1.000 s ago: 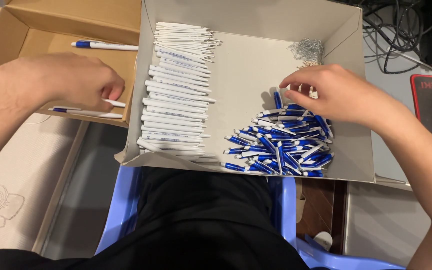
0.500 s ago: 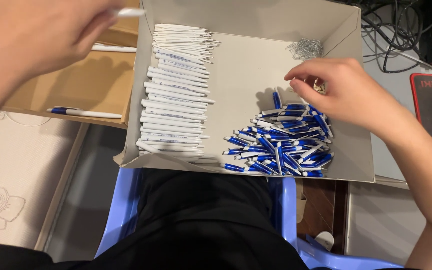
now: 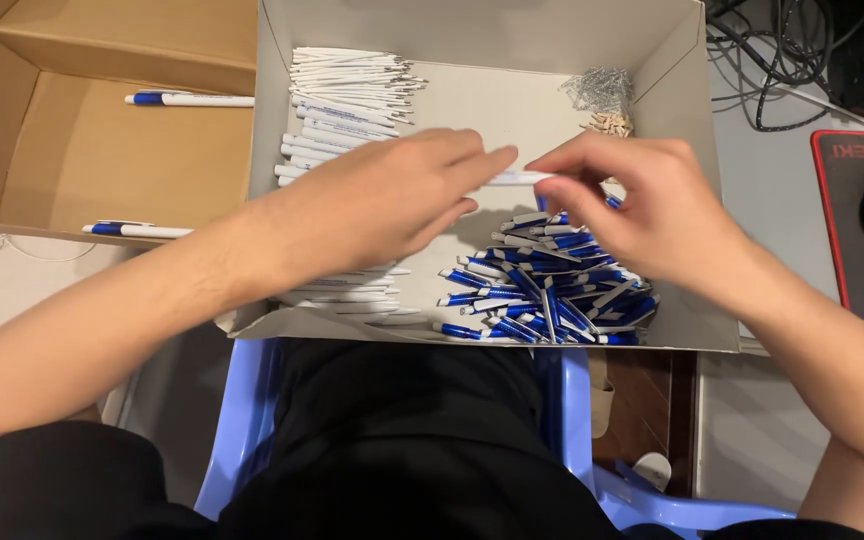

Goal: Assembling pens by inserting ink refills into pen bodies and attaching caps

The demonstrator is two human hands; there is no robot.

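Right now a white pen barrel [image 3: 517, 178] sits between the two hands near the centre of the frame, above the middle of the grey-white cardboard box [image 3: 672, 70]. The left hand [image 3: 392, 200] grasps its left end with extended fingers, and the right hand [image 3: 642, 205] pinches the right end with thumb and forefinger; the blue piece that may be going onto it is hidden behind the right fingers, so I cannot tell whether the two parts are joined.

Just below the right hand lies a loose heap of blue pen parts [image 3: 552, 290], still large. To the left, partly under the left forearm, white barrels [image 3: 342, 90] lie stacked in a long row running from the upper middle down toward the box's near wall. A tangle of small metal springs [image 3: 600, 90] sits in the box's upper right corner.

In the brown cardboard box [image 3: 102, 150] at the upper left, only two finished blue-and-white pens [image 3: 187, 99] show. By that count, the assembly looks barely begun, with most parts still waiting.
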